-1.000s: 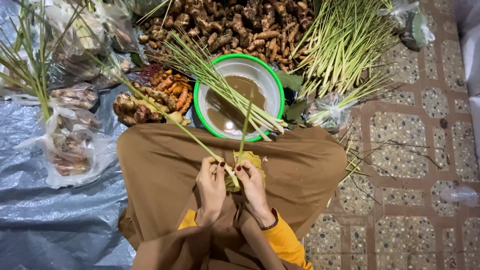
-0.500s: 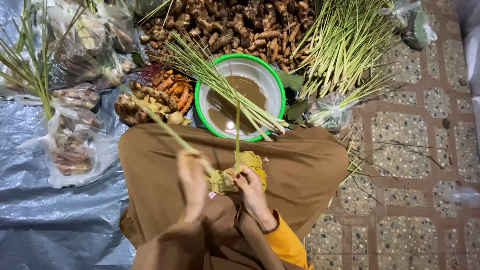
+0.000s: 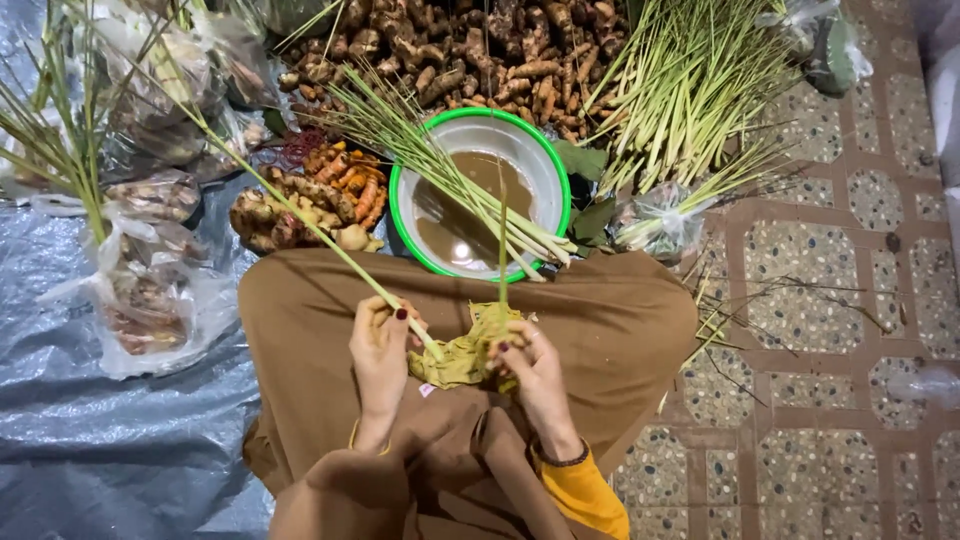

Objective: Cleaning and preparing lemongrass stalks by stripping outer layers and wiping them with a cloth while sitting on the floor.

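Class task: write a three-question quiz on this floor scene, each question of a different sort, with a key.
1. True or false: the left hand holds a long green stalk.
2. What rims the white bowl? A red, B green, C blue.
3. Fill in: the right hand touches a yellow-green ____ on the lap.

Key
1. True.
2. B; several stalks lie across that bowl.
3. Bundle.
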